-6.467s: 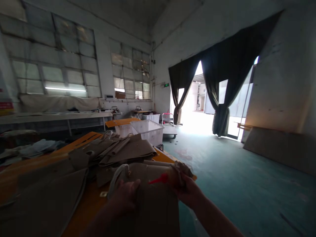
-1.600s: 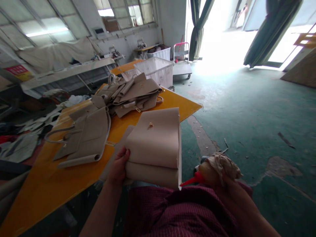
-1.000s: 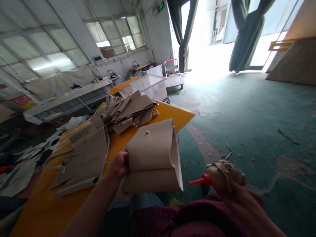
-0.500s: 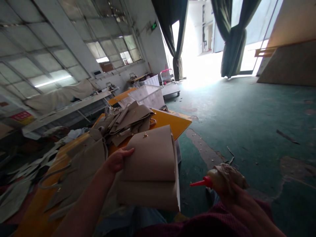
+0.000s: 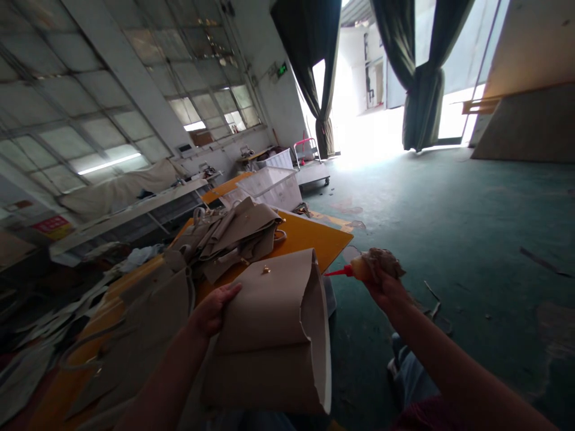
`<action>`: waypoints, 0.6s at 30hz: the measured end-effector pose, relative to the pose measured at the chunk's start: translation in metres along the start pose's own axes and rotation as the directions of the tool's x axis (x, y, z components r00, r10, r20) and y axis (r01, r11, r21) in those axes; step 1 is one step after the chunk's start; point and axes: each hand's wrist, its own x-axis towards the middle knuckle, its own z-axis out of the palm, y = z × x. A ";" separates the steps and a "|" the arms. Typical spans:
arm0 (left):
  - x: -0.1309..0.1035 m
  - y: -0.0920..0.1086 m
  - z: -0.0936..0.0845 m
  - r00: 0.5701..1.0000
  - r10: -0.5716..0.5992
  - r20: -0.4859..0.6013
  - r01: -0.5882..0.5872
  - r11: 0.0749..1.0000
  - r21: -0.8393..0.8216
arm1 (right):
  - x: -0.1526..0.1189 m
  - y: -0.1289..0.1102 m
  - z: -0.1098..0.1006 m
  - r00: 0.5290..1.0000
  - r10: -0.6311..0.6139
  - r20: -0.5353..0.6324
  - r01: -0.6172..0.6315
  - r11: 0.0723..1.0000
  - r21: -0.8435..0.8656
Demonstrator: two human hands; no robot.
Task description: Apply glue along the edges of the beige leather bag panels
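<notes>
1. At the near side of the orange table (image 5: 309, 236), I hold the beige piece (image 5: 265, 323) with my left hand (image 5: 213, 311), thumb pressed on its upper face; the fingers beneath are hidden.
2. Off the piece's open right side, my right hand (image 5: 386, 290) is wrapped around a bottle (image 5: 360, 269) swathed in crumpled cloth (image 5: 384, 261), its red nozzle (image 5: 340, 272) aimed at the pale edge (image 5: 326, 359). I cannot tell whether the tip touches.
3. I judge my left grip should be firm enough to stop the piece swinging, yet light enough not to dent it.
4. A steady wrist and an even squeeze should suit that narrow tip; pressing too hard could blot the face.
5. The piece looks smooth and leather-like, softly curved, creased across, with a small gold-toned fitting (image 5: 266, 270); the pile (image 5: 242, 233) behind shows stiff, overlapping flaps.
</notes>
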 end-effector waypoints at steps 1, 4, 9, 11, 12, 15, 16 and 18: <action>0.000 0.000 0.000 1.000 -0.004 0.001 0.004 1.000 -0.004 | 0.004 0.003 0.006 1.000 -0.001 -0.010 0.001 1.000 -0.006; 0.001 0.000 0.000 1.000 -0.015 -0.011 0.015 1.000 -0.016 | 0.008 0.010 0.018 1.000 -0.018 -0.024 0.017 1.000 -0.025; 0.001 -0.002 0.002 0.998 -0.023 -0.056 0.021 0.999 -0.026 | 0.002 0.013 0.024 0.999 -0.035 -0.037 0.034 0.999 -0.039; 0.000 -0.001 0.003 0.997 -0.027 -0.074 0.025 0.999 -0.031 | -0.005 0.012 0.021 0.998 -0.041 -0.042 0.039 0.998 -0.040; 0.000 0.000 0.004 0.996 -0.031 -0.078 0.029 0.999 -0.034 | -0.009 0.011 0.018 0.998 -0.040 -0.044 0.038 0.998 -0.040; 0.004 0.005 0.005 0.996 -0.067 -0.056 0.065 0.997 -0.036 | -0.023 0.007 0.005 1.000 -0.014 -0.027 0.012 0.999 -0.045; 0.006 0.008 0.006 0.995 -0.085 -0.044 0.084 0.996 -0.031 | -0.028 0.006 -0.001 1.000 0.003 -0.026 -0.004 0.999 -0.047; 0.014 0.013 0.008 0.993 -0.117 -0.018 0.116 0.993 -0.021 | -0.040 0.002 -0.012 0.995 0.066 -0.079 -0.070 0.997 -0.038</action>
